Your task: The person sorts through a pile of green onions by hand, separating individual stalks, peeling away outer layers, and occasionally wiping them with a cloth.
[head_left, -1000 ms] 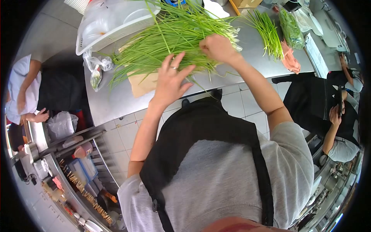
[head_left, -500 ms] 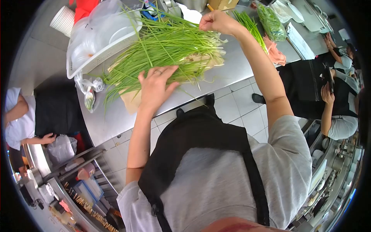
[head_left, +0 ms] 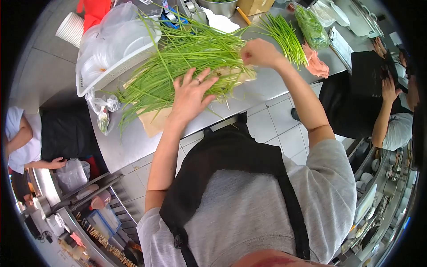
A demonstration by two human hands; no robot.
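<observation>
A wide heap of long, thin green chives [head_left: 178, 58] lies on the steel table, partly over brown paper [head_left: 153, 122]. My left hand [head_left: 192, 95] rests on the near side of the heap, fingers spread, with a ring on one finger. At the pale stem ends on the right, my right hand [head_left: 262, 53] is closed with its fingers curled. What it pinches, if anything, is hidden by the hand. Beyond that hand, a smaller, neater bundle of chives [head_left: 287, 40] lies on the table.
A white plastic basket [head_left: 118, 62] holding clear lids stands at the left, beside a small knotted bag [head_left: 103, 120]. Farther back are a tape dispenser [head_left: 193, 11] and a metal bowl [head_left: 220, 8]. A pink cloth [head_left: 316, 62] and bagged greens [head_left: 311, 26] lie right. People stand on both sides.
My right hand has come nearer to me, from the far side of the heap to its stem ends. My left hand has shifted slightly right. A person at the right has moved.
</observation>
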